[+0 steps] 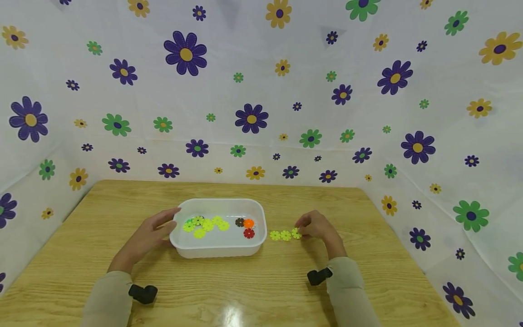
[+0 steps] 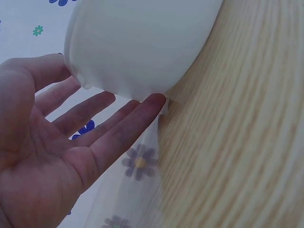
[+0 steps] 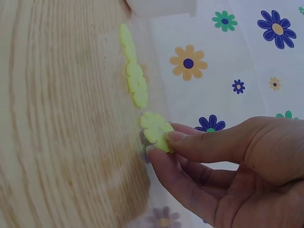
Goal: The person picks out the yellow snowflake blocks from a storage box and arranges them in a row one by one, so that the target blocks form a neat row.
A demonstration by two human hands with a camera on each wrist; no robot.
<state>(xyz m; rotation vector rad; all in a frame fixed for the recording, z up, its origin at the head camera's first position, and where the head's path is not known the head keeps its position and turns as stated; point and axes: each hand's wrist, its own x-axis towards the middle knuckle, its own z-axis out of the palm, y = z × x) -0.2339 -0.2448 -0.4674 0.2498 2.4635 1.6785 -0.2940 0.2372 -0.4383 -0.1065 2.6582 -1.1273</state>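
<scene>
My left hand [image 1: 153, 234] rests against the left end of a white plastic tub [image 1: 220, 252], fingers fairly straight and touching its side. In the left wrist view, the fingertips [image 2: 154, 100] meet the tub's outer wall near the table. Right of the tub, my right hand [image 1: 316, 225] pinches a yellow flower-shaped disc [image 3: 154, 129] between thumb and fingers, just above the table. Two more yellow flower discs [image 1: 280, 235] lie in a row beside it, a narrow gap away in the right wrist view.
Inside the tub are several yellow discs [image 1: 208, 225], an orange disc [image 1: 249, 223], a dark red disc [image 1: 249, 233] and a dark brown disc [image 1: 239, 222]. A flower-printed cloth [image 1: 220, 91] encloses the back and sides of the wooden table [image 1: 196, 286].
</scene>
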